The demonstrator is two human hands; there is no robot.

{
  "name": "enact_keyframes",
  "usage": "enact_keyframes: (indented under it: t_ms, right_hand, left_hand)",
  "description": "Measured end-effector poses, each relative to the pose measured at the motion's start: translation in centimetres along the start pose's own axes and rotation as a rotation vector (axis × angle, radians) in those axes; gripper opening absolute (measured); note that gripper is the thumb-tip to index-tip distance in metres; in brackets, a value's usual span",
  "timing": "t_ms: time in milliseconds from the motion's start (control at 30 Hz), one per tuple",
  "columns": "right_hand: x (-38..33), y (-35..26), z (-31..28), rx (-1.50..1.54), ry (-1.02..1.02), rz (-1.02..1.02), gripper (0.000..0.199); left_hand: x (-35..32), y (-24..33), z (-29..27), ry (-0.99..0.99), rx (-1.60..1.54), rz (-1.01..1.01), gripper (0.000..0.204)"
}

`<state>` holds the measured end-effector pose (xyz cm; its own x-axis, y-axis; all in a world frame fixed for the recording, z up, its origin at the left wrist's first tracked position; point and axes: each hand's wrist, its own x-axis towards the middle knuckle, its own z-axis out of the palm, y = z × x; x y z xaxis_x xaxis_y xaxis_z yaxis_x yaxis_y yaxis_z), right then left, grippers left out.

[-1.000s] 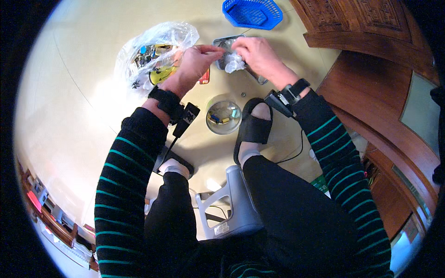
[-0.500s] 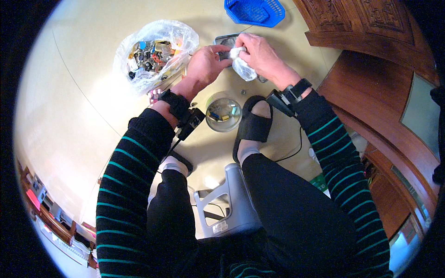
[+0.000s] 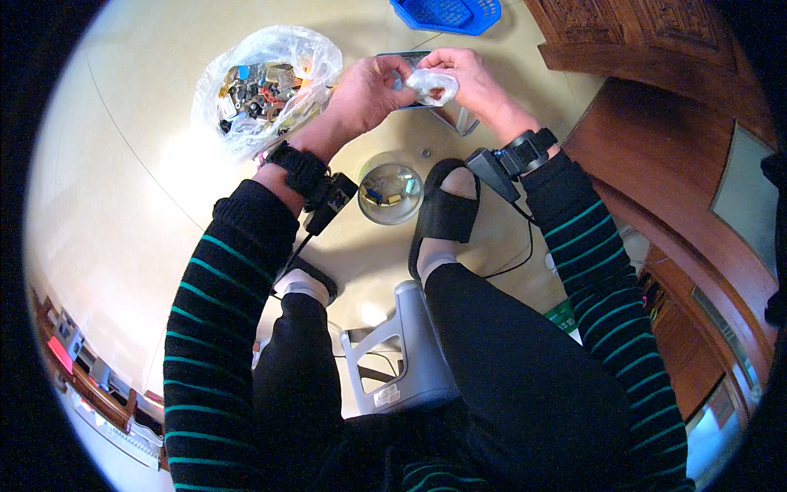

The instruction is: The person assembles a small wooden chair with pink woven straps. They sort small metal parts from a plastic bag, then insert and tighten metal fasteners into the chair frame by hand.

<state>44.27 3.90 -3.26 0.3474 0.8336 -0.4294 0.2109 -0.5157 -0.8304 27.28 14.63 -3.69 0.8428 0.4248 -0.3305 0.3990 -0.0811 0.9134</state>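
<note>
A small clear plastic bag [image 3: 433, 85] hangs crumpled between my two hands. My left hand [image 3: 370, 94] is closed, with thumb and fingers pinching the bag's left side. On the other side, my right hand [image 3: 469, 78] grips the bag's upper edge with bent fingers. Beneath my hands lies a shallow metal-rimmed rectangular tray [image 3: 464, 127], mostly covered by them and the bag. To the left stands a large open plastic bag [image 3: 215, 86] full of mixed small parts. Nearer to me is a round clear container [image 3: 390, 218] with several small blue, yellow and turquoise pieces inside.
A blue plastic basket [image 3: 451, 16] sits at the far edge. One tiny round metal piece [image 3: 425, 152] lies on the floor. Around my slippered feet are a grey plastic stool [image 3: 402, 361] and a cable [image 3: 516, 266]. Dark wooden furniture [image 3: 631, 152] lines the right.
Both hands have shifted slightly away from me. The small bag, bunched and hanging down before, is now lifted and spread between them, and more of the tray shows.
</note>
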Motion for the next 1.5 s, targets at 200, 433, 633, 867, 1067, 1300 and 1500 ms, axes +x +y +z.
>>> enact_keyframes:
  t_ms: [200, 433, 633, 867, 1067, 1300, 1500]
  right_hand:
    - [0.4, -1.3, -2.6, -0.033, -0.356, 0.219, 0.028]
    - [0.8, -1.4, -2.1, -0.025, -0.430, 0.192, 0.023]
    - [0.1, -2.3, -0.7, -0.337, -0.372, 0.089, 0.023]
    - [-2.3, -1.6, 0.6, -0.302, 0.057, 0.192, 0.022]
    - [-3.8, -0.8, 1.5, -0.213, 0.131, -0.205, 0.017]
    - [-2.9, -0.8, 0.7, -0.406, 0.121, -0.248, 0.013]
    - [-4.4, 0.2, 0.6, 0.605, 0.224, 0.309, 0.012]
  left_hand:
    - [-0.8, 2.0, -0.6, 0.072, 0.401, 0.149, 0.024]
    - [-1.2, 3.3, -1.3, 0.041, 0.520, 0.127, 0.020]
    - [-1.0, 2.5, -1.2, 0.081, 0.604, 0.187, 0.021]
    - [-2.1, 0.4, -1.3, 0.063, 0.354, 0.050, 0.025]
    - [-2.1, -0.4, -0.7, 0.082, 0.204, -0.047, 0.027]
    - [-1.9, -0.4, -0.8, 0.073, 0.189, -0.048, 0.027]
    - [-1.8, -1.5, -0.3, 0.031, 0.006, -0.146, 0.025]
